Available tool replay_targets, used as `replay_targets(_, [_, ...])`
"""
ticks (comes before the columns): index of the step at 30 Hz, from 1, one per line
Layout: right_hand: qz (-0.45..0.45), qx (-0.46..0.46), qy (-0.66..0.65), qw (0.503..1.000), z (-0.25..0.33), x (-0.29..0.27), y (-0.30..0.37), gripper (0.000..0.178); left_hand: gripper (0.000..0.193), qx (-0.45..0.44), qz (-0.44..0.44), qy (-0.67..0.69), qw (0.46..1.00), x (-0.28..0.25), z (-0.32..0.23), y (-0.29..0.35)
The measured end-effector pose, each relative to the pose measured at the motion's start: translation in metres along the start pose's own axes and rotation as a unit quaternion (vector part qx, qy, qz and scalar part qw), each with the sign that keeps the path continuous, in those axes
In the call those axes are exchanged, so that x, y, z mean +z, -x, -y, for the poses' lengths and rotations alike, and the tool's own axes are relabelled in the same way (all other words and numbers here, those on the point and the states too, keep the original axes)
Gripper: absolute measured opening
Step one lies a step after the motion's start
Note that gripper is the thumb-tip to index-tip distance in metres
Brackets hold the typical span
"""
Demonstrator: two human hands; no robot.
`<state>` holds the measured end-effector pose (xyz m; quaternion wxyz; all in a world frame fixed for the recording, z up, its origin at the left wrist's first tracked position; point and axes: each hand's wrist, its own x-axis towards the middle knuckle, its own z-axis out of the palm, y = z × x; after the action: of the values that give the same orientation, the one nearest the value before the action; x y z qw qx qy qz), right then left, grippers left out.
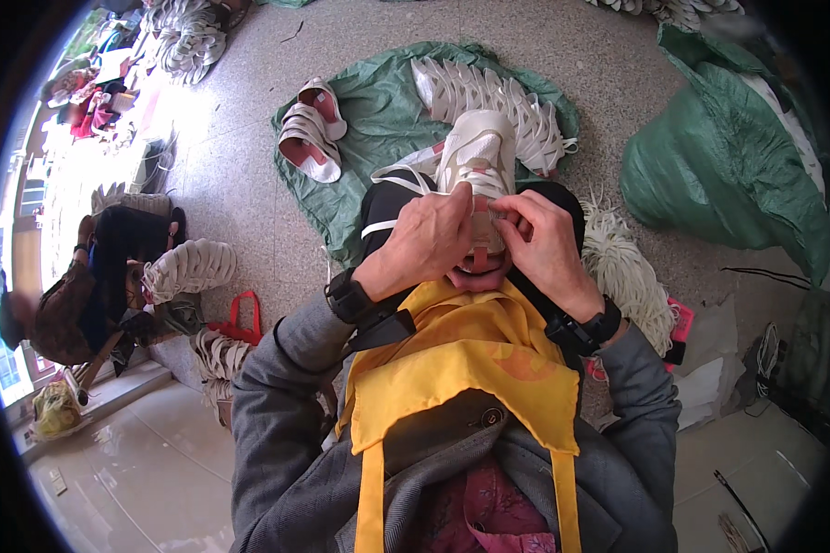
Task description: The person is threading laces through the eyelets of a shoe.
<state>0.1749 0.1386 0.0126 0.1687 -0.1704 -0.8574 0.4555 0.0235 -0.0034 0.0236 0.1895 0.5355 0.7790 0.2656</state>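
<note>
Grey coat [286,442] and yellow apron [461,382] lie nearest. Beyond, the pale shoe [480,138] sits between the knees [565,205], left hand [426,235] and right hand [546,247] close together, pinched on its lacing. Likely light, soft-topped, stiffer-soled: hold its heel sides. Other shoes [537,129] crowd the toe; room opens leftward over green cloth [378,101].

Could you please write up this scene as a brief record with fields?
Left hand: fingers at the lacing of a pale shoe; exact grip unclear
Right hand: fingers bent at the shoe's other side; grip unclear
Shoe: toe pointing away from the person
Clothing: yellow apron over grey jacket
Floor ahead: green sheet with two pale shoes and a row of white shoe pieces
Right side: bundle of white cords; green sack
Left side: another person
</note>
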Motion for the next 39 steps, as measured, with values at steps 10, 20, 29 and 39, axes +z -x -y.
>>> replay_targets(10, [-0.020,0.024,-0.003,1.000,0.000,0.003,-0.003,0.018,0.012,0.102,-0.002,0.028,0.994,-0.003,0.014,-0.007])
replay_targets(20, [-0.027,0.045,0.031,0.998,0.009,0.005,-0.003,0.019,0.009,0.067,-0.060,0.107,0.990,0.005,0.015,-0.002])
replay_targets(29, [-0.054,0.065,-0.029,0.996,0.001,0.015,-0.003,0.014,0.008,0.034,-0.076,0.101,0.991,0.018,0.020,-0.006])
replay_targets(39, [-0.032,0.077,-0.034,0.996,-0.007,0.016,-0.005,0.012,0.014,-0.018,-0.118,0.118,0.986,0.025,0.019,-0.012])
